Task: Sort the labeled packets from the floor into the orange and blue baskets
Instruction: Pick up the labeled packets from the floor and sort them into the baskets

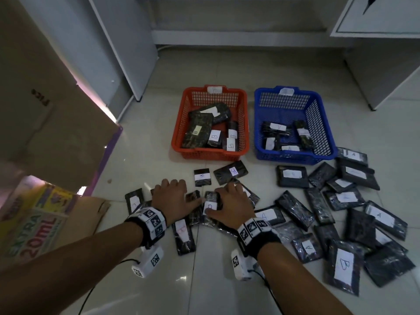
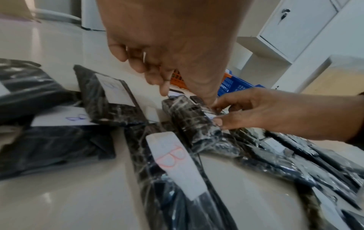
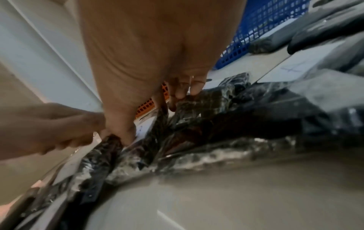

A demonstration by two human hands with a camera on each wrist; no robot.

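Black packets with white letter labels lie scattered on the tiled floor. The orange basket [image 1: 179, 133] holds several packets marked B; the blue basket [image 1: 258, 123] beside it holds a few more. Both hands are down on the near pile. My right hand [image 1: 231, 201] [image 3: 157, 99] pinches a packet labeled B [image 1: 210, 206] between thumb and fingers. My left hand [image 1: 172, 194] [image 2: 189, 87] curls over the unlabeled-side dark packet [image 1: 194, 214] [image 2: 189, 121] right beside it, thumb and index finger pinching its far end. The two thumbs almost touch.
Many more packets [image 1: 341, 223], marked A or B, spread over the floor to the right. A large cardboard box [image 1: 56, 123] and a printed carton [image 1: 34, 228] stand at the left. White cabinets [image 1: 127, 53] [image 1: 386, 64] rise behind the baskets.
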